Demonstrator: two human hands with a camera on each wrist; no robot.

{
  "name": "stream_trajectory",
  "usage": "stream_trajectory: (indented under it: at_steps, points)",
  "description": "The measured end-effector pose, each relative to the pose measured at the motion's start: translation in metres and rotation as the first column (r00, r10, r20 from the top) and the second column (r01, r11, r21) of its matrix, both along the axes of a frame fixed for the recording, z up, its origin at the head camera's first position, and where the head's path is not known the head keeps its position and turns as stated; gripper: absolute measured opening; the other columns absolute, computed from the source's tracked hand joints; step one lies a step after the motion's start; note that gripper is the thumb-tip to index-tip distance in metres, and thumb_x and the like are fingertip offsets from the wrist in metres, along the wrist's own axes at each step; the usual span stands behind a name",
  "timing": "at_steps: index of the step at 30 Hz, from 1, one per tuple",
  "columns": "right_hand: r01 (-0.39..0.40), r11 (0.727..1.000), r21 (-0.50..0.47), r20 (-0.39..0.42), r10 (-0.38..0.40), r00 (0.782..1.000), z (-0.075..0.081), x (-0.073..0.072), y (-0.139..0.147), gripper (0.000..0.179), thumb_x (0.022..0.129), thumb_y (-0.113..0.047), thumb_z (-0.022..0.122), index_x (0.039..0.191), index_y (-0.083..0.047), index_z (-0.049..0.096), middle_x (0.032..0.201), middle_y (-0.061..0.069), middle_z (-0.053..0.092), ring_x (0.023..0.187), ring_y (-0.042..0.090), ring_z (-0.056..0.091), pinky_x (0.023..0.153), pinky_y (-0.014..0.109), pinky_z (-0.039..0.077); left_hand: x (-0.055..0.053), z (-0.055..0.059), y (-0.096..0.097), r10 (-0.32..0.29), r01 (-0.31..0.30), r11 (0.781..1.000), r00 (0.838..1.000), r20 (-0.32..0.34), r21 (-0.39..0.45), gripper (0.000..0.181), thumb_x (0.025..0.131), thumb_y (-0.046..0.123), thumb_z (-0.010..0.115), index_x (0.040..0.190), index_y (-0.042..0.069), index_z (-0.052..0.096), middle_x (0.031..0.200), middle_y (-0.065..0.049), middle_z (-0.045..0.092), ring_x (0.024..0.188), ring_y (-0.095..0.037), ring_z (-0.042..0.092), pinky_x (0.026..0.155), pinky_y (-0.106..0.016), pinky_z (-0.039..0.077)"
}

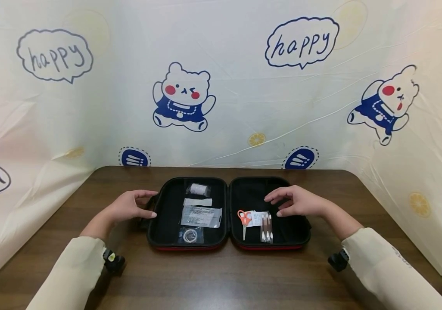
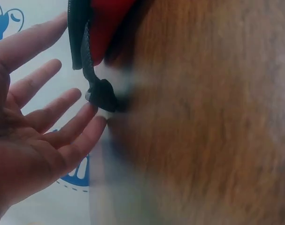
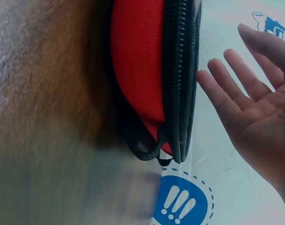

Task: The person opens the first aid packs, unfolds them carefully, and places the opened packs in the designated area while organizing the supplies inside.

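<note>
A black zip case with a red outer shell (image 3: 137,56) lies unfolded on the table. Its left half (image 1: 166,219) holds a wrapped white roll (image 1: 198,189), a white strip (image 1: 197,202), a silver-grey packet (image 1: 201,216) and a ring-shaped roll (image 1: 190,235) in clear wrap. Orange-handled scissors (image 1: 244,218), a small white packet (image 1: 256,218) and bagged cotton swabs (image 1: 266,228) lie in the right half (image 1: 242,193). My left hand (image 1: 129,206) is at the case's left edge, fingers spread, gripping nothing. Above the right half hovers my right hand (image 1: 298,201), fingers loosely bent and holding nothing.
The case stands on a brown wooden table (image 1: 213,280). Behind and beside the table hangs a pale printed cloth (image 1: 236,107). A dark strap (image 2: 88,56) dangles from the case's left end, close to the left fingers.
</note>
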State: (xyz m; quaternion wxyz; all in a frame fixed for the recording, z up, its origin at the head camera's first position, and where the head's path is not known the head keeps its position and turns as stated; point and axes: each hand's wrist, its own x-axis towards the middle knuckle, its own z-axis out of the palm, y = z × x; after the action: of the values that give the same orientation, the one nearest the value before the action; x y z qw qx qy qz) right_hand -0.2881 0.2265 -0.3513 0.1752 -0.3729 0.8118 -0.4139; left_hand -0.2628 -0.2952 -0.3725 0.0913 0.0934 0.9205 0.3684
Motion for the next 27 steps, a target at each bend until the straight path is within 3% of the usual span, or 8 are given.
stream_trajectory:
  at_steps: [9, 14, 22, 27]
  points:
    - [-0.117, 0.993, 0.032, 0.072, 0.114, 0.991, -0.007, -0.002, -0.007, 0.046, 0.085, 0.0, 0.071, 0.129, 0.005, 0.058, 0.139, 0.021, 0.05, 0.12, 0.041, 0.052, 0.094, 0.047, 0.051, -0.002, -0.003, 0.001, -0.061, 0.058, 0.996, 0.997, 0.051, 0.064, 0.075, 0.08, 0.023, 0.081, 0.143, 0.0, 0.046, 0.144, -0.027, 0.043, 0.129, -0.046, 0.045, 0.1, -0.054, 0.043]
    - [-0.149, 0.987, 0.06, 0.095, 0.143, 0.985, -0.013, -0.002, -0.013, 0.045, 0.085, 0.002, 0.071, 0.128, 0.002, 0.06, 0.141, 0.023, 0.047, 0.119, 0.037, 0.054, 0.093, 0.046, 0.051, -0.002, -0.008, 0.0, -0.081, 0.06, 0.984, 0.989, 0.125, 0.167, 0.075, 0.083, 0.015, 0.078, 0.146, -0.001, 0.041, 0.145, -0.03, 0.04, 0.13, -0.046, 0.044, 0.098, -0.05, 0.047]
    - [-0.133, 0.983, 0.125, 0.019, 0.132, 0.991, -0.011, -0.002, -0.021, 0.044, 0.081, 0.004, 0.073, 0.123, -0.003, 0.066, 0.138, 0.02, 0.051, 0.113, 0.032, 0.054, 0.091, 0.046, 0.051, -0.001, -0.014, -0.003, -0.084, 0.036, 0.965, 0.981, 0.174, 0.259, 0.075, 0.085, 0.014, 0.075, 0.149, 0.003, 0.038, 0.149, -0.03, 0.034, 0.133, -0.048, 0.037, 0.096, -0.047, 0.049]
    - [-0.115, 0.975, 0.188, -0.037, 0.124, 0.992, -0.009, -0.005, -0.025, 0.043, 0.08, 0.005, 0.072, 0.121, -0.008, 0.068, 0.141, 0.016, 0.051, 0.128, 0.034, 0.046, 0.102, 0.053, 0.042, 0.0, -0.013, -0.003, -0.081, 0.028, 0.963, 0.979, 0.186, 0.269, 0.075, 0.085, 0.014, 0.075, 0.149, 0.004, 0.037, 0.15, -0.03, 0.033, 0.135, -0.048, 0.035, 0.098, -0.048, 0.047]
